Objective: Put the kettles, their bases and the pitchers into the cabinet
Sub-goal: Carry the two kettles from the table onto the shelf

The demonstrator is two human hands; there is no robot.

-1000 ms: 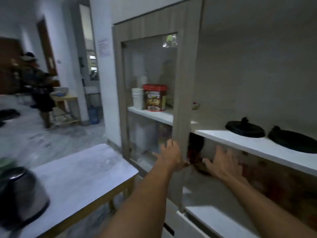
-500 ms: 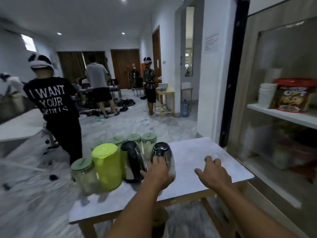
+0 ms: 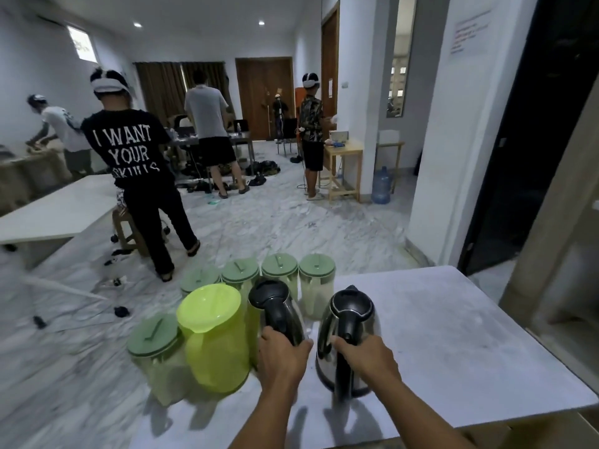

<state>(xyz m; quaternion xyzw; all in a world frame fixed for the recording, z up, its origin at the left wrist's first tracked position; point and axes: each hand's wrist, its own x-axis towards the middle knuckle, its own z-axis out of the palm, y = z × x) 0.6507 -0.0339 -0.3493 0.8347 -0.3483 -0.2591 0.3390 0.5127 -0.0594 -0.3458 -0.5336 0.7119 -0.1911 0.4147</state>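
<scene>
Both hands are clenched on kettle handles. The left hand (image 3: 282,353) grips the handle of the darker kettle (image 3: 275,311); the right hand (image 3: 363,356) grips the handle of the steel kettle (image 3: 348,338). Both kettles stand on the white counter (image 3: 453,335). Just left of them stands a lime pitcher (image 3: 214,338), with green-lidded clear pitchers (image 3: 316,286) grouped beside and behind. The cabinet (image 3: 557,254) edge shows at far right.

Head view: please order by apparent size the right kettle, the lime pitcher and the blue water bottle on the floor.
1. Lime pitcher and right kettle: they look alike, both near the camera, so no ranking.
2. Blue water bottle: smallest here, but far away.
</scene>
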